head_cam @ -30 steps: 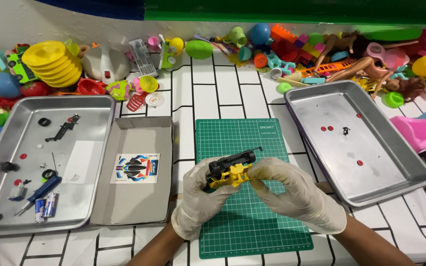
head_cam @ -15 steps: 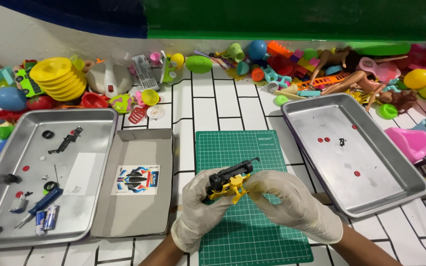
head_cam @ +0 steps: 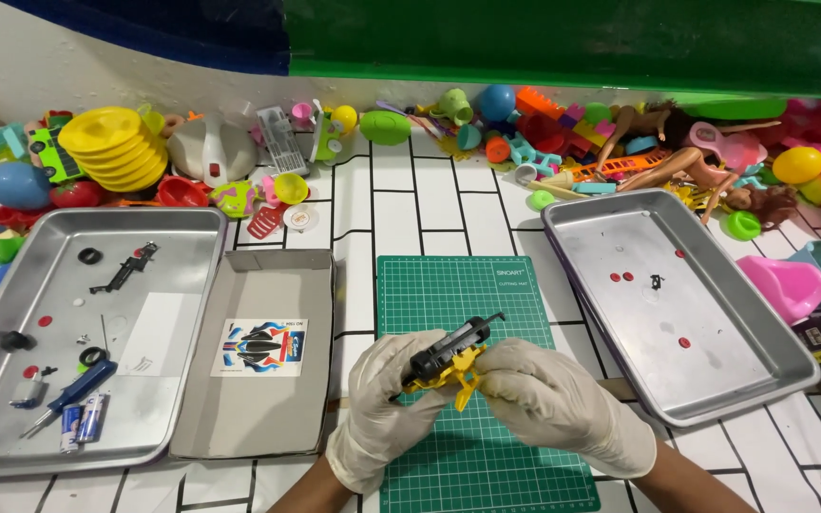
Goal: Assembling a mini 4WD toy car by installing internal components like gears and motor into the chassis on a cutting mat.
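Head view: both hands (head_cam: 486, 399) grip toy car (head_cam: 447, 359).

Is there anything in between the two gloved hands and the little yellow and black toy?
Nothing visible. The left hand and the right hand, both in white gloves, already grip the yellow and black plastic toy part directly, above the green cutting mat.
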